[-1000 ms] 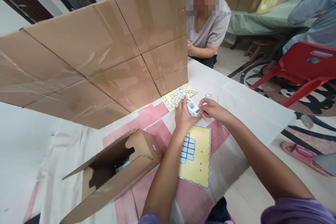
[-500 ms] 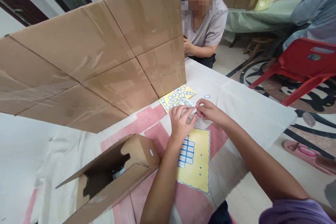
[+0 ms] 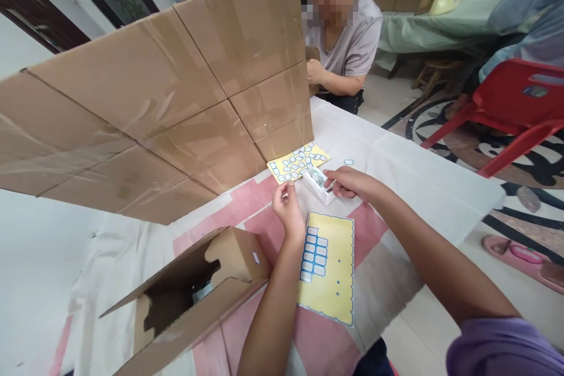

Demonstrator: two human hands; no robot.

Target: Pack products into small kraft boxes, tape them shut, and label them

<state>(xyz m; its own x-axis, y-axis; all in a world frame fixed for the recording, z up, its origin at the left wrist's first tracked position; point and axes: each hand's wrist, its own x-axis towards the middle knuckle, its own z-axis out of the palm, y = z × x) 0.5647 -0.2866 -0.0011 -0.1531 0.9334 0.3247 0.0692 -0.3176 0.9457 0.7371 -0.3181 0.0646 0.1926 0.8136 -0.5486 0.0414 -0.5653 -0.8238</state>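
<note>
A small white box [image 3: 320,187] rests on the cloth, with something clear or greyish inside it. My right hand [image 3: 346,182] is at its right edge, index finger stretched over it and the other fingers curled. Left of the box, my left hand [image 3: 287,208] is raised with fingers pinched together; what they hold, if anything, is too small to make out. Below the box lies a yellow sheet [image 3: 339,267] with several blue-edged tiles in a block. Another yellow sheet [image 3: 282,173] with scattered tiles lies beyond my left hand.
A tall cardboard screen [image 3: 185,100] stands along the left. An open cardboard box [image 3: 247,252] sits left of my left forearm. One loose tile [image 3: 349,162] lies beyond my right hand. Across the table is a person [image 3: 348,53]; a red chair [image 3: 520,100] stands at the right.
My hands have moved apart. The left one has drawn left, its fingers now closer together. The white box between them shows more fully, and my right index finger now points over it.
</note>
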